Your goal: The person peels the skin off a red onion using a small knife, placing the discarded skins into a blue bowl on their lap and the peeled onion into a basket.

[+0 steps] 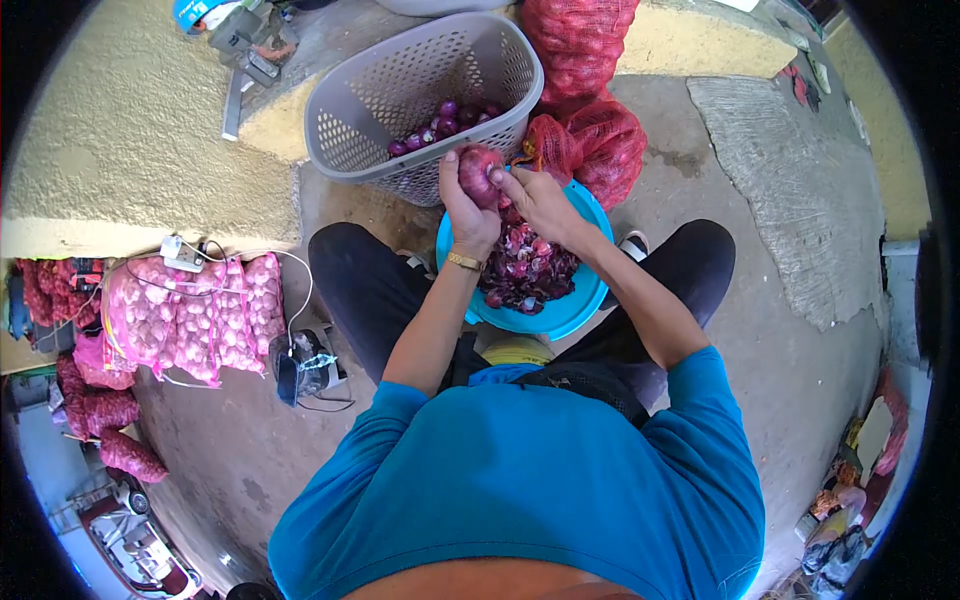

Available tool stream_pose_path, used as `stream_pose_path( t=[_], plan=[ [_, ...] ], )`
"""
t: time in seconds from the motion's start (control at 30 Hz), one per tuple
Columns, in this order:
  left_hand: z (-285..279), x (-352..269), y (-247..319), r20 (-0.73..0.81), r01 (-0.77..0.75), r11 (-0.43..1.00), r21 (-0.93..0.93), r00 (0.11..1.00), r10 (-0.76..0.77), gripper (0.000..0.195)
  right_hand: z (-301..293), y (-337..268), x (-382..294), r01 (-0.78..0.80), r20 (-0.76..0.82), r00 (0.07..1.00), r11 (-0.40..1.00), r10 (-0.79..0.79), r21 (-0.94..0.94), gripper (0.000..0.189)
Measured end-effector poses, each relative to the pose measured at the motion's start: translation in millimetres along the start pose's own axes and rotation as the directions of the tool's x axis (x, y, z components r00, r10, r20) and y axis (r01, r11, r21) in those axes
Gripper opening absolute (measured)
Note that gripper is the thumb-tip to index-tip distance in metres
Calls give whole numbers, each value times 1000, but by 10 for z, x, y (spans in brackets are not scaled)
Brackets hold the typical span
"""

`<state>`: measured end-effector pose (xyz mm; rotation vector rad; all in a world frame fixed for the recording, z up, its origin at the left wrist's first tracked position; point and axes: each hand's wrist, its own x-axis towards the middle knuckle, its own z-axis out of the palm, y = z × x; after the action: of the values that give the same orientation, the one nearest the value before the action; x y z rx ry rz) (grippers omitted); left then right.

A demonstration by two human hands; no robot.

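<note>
A large red onion (478,175) rests in my left hand (469,214), whose fingers wrap its left side. My right hand (544,199) presses its thumb against the onion's right side, with the other fingers curled. Whether those fingers hide a small tool cannot be made out. Below both hands, between my knees, sits a bright blue plastic basin (551,324) holding a heap of dark red onion skins (529,262). Just beyond the hands stands a grey perforated plastic basket (375,176), with several shiny purple onions (448,124) at its bottom.
Red mesh sacks of onions (581,45) stand right of the basket, one slumped beside the basin. At left, pink net bags of garlic (191,315) carry a white power strip (182,253). A phone (287,379) with cables is near my left knee. A flattened sack (795,195) covers floor at right.
</note>
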<state>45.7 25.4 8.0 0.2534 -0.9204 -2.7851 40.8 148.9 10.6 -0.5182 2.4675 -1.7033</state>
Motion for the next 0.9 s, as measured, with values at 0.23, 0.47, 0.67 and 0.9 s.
stream_pose_path(
  t=[0.23, 0.47, 0.67, 0.9],
  plan=[
    [-357, 44, 209, -123, 277, 850, -448, 922, -366, 50, -486, -211, -1, 73, -124, 989, 997, -75, -14, 51],
    [-298, 16, 277, 0, 275, 838, -472, 950, -312, 61, -527, 235, -152, 87, 72, 996, 702, -52, -706, 51],
    [-311, -15, 276, 76, 280, 925, -258, 960, -270, 46, -455, -118, 17, -140, -101, 988, 961, 119, -239, 45],
    [-149, 1, 297, 122, 199, 975, 101, 970, -211, 32, -513, -93, 42, -131, -90, 988, 987, 123, -89, 47]
  ],
)
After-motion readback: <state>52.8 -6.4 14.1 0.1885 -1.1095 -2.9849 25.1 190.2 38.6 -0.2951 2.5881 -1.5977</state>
